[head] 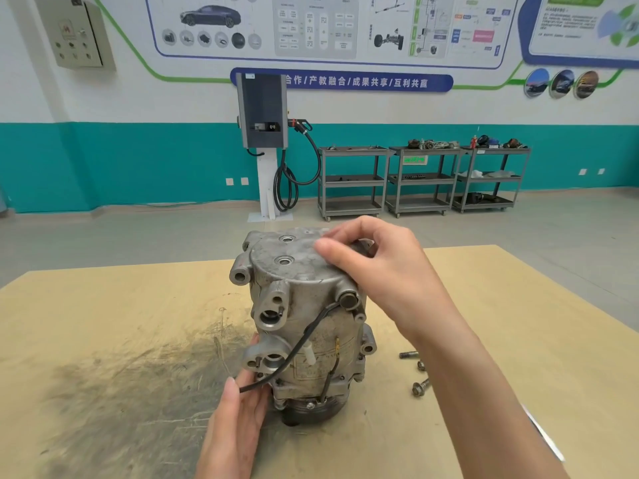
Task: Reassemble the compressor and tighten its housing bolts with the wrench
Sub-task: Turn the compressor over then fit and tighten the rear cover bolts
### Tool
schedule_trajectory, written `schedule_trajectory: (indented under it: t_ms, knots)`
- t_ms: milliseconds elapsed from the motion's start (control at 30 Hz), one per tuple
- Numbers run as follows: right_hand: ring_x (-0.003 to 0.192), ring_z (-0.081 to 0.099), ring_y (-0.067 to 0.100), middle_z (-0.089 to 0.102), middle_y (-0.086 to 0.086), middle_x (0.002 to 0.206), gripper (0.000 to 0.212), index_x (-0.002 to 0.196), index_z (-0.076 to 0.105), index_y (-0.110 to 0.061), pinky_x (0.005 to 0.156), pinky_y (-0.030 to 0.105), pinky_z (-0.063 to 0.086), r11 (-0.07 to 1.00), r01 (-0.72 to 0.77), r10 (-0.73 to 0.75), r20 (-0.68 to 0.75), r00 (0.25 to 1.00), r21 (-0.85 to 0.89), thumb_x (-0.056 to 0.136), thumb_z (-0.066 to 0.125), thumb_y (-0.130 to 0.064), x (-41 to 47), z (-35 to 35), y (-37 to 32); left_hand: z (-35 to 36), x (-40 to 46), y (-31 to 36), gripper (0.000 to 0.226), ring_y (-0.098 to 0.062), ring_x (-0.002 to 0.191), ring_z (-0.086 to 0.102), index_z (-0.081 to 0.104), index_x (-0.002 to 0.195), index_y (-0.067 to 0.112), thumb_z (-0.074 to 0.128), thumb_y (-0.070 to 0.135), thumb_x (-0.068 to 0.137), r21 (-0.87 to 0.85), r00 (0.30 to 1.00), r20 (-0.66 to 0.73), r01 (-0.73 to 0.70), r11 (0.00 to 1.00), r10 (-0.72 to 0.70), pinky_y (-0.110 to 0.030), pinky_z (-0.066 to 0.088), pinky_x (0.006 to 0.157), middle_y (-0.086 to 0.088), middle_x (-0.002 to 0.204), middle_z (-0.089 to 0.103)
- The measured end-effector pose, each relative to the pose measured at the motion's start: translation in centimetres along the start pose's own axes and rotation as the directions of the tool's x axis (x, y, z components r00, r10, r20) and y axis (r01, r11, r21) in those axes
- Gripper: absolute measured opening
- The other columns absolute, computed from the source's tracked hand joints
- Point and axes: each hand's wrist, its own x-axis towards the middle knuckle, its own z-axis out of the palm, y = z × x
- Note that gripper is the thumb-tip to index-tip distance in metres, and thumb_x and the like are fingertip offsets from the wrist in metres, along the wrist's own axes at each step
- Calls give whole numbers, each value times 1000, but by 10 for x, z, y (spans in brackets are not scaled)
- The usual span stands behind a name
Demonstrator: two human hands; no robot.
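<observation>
Standing on end mid-table, the compressor [304, 323] is steadied by both hands.

Its grey housing rises upright from the tan table [103, 323], pulley end down, flat cap on top with two round ports. A black wire [301, 344] runs down its front face from a plug near the cap. The left hand [238, 420] presses against the lower left side, fingers straight and relaxed beside the loose wire end. The right hand [377, 267] reaches over the cap's right edge, fingers curled with thumb and forefinger close together at the rim; what they pinch, if anything, cannot be told. Three bolts [416, 371] lie loose on the table just right of the base. Dark grease stains smear the table to the left. Beyond, grey carts [422, 181] stand against a teal wall beside a charger [262, 112].
</observation>
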Motion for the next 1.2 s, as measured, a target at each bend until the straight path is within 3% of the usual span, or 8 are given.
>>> schedule_trajectory:
  t_ms: [133, 233, 400, 533, 600, 900, 1033, 1200]
  knots:
    - [103, 63, -3, 72, -15, 108, 16, 101, 76, -26, 90, 17, 49, 996, -5, -13, 195, 981, 93, 94, 62, -19, 0, -12, 1, 1, 1, 0, 63, -13, 121, 62, 55, 131, 7, 36, 45, 84, -3, 1000, 3, -5, 1000, 5, -25, 51, 97, -3, 130, 67]
    - [96, 67, 4, 73, -11, 101, 4, 85, 75, -20, 89, 27, 52, 985, -62, 40, 136, 990, 161, 87, 71, -19, 0, -7, 0, 0, 2, -1, 63, -13, 121, 62, 55, 131, 7, 36, 45, 85, -3, 1000, -4, -5, 1000, 5, -24, 52, 95, -3, 129, 67]
    - [86, 67, 1, 72, -14, 91, 25, 77, 67, -20, 83, 36, 56, 1000, -16, 16, -55, 998, -10, 73, 80, -40, 0, 4, -1, -1, 3, -2, 60, -14, 121, 62, 56, 130, 9, 35, 45, 86, 6, 1000, -5, -7, 1000, 7, -26, 51, 96, -4, 130, 67]
    - [101, 64, -3, 72, -16, 106, 16, 107, 73, -30, 90, 21, 52, 997, -10, -2, 157, 988, 74, 93, 65, -26, 0, -7, 2, -2, 3, -3, 60, -13, 121, 62, 57, 129, 9, 34, 45, 86, 11, 1000, -9, -10, 1000, 10, -26, 52, 96, -3, 130, 67]
    - [102, 64, -1, 73, -14, 106, 22, 101, 75, -29, 88, 15, 50, 990, -4, -25, 202, 979, 144, 96, 60, -14, -1, -10, 2, -2, 3, -3, 61, -13, 122, 61, 55, 131, 9, 35, 46, 86, 20, 1000, -10, -7, 1000, 7, -27, 50, 98, -2, 131, 66]
    - [86, 68, 2, 74, -10, 89, 13, 78, 69, -22, 84, 29, 55, 993, -11, 17, -51, 999, 120, 78, 80, -29, -1, 8, 2, -3, 2, -2, 60, -11, 122, 62, 55, 131, 13, 36, 47, 85, 50, 1000, 9, -8, 999, 8, -25, 48, 100, 0, 131, 67]
    - [99, 66, 0, 74, -11, 103, 14, 100, 74, -21, 86, 15, 51, 977, -39, 2, 175, 985, 208, 94, 62, -17, 0, -8, 4, -2, 2, -2, 59, -12, 124, 60, 54, 132, 11, 33, 44, 89, 60, 1000, 14, -14, 998, 13, -23, 51, 97, -2, 132, 66]
    - [103, 67, 8, 74, -4, 105, 13, 89, 75, -14, 89, 19, 51, 957, -52, -9, 208, 978, 286, 90, 64, -7, 3, -14, 6, -3, 1, -3, 60, -11, 124, 60, 53, 134, 9, 32, 43, 89, 73, 1000, 24, -20, 997, 19, -19, 53, 92, -1, 132, 65]
